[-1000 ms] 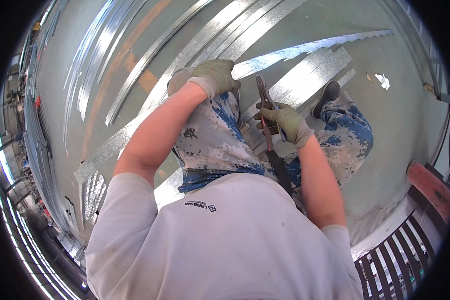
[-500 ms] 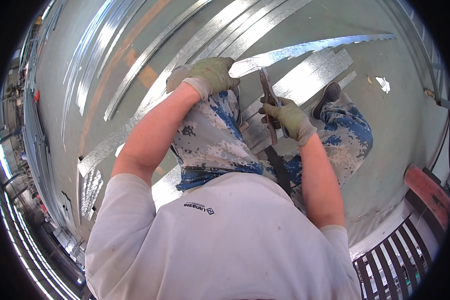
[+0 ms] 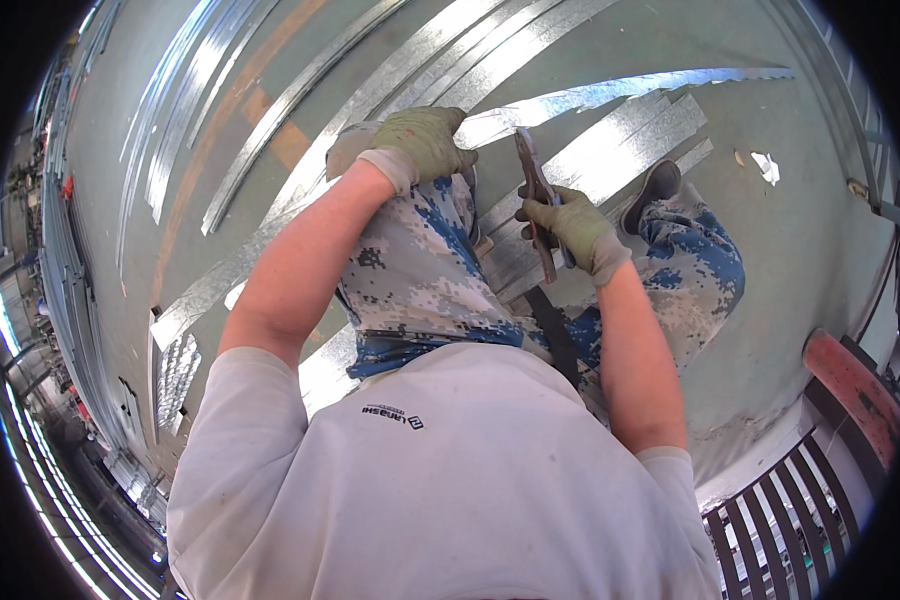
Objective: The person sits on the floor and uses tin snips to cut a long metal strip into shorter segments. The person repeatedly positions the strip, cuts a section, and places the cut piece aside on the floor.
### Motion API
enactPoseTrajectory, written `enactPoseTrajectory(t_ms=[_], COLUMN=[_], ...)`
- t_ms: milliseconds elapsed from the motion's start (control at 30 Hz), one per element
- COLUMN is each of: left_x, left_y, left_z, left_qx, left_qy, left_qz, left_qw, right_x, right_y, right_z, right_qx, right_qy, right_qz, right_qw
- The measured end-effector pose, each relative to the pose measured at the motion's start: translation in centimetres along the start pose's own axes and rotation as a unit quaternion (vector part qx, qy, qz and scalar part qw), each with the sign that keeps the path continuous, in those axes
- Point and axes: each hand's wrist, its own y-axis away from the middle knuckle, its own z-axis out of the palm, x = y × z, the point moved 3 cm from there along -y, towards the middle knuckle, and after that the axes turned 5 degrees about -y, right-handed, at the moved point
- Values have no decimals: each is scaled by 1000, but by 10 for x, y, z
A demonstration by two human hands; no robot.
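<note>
My left hand (image 3: 418, 143), in a greenish work glove, is closed round a long shiny sheet-metal strip (image 3: 550, 108) above my left knee. The strip's upper right stretch has a jagged edge; its other end slants down to the left beyond my forearm. My right hand (image 3: 575, 228), gloved alike, grips worn tin snips (image 3: 527, 155) by the handles. Their jaws point up, just below the strip and seemingly apart from it. How far the jaws are parted I cannot tell. Between my feet lie several flat metal strips (image 3: 610, 160).
More long metal strips (image 3: 440, 55) lie on the grey floor at the far left and ahead. A white scrap (image 3: 767, 168) is at the right. A red cylinder (image 3: 855, 395) and a dark slatted rack (image 3: 790, 510) stand at the lower right. Long metal stock (image 3: 65, 280) lines the left side.
The view has shifted slightly. Both hands keep their holds on the metal strip and the snips, with hardly any movement.
</note>
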Motion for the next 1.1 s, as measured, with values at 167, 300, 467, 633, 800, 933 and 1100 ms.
enactPoseTrajectory(t_ms=[167,300,467,633,800,933,1100], left_x=[-1,-2,0,9,26,33,30], left_y=[-1,1,1,2,-7,-18,-24], left_z=[1,0,-1,1,13,26,39], left_qx=[0,4,-8,16,47,76,113], left_qy=[6,13,10,-28,-65,-105,-136], left_qz=[2,0,2,29,44,31,50], left_qw=[1000,1000,1000,999,996,991,983], right_x=[-12,-25,-21,-17,-18,-26,-28], right_y=[7,25,29,24,25,31,31], right_z=[5,11,14,21,22,24,25], right_qx=[6,-19,-55,-29,-21,-12,0], right_qy=[3,-61,-193,-156,-164,-152,-125], right_qz=[12,13,28,46,52,55,62], right_qw=[1000,998,979,986,985,987,990])
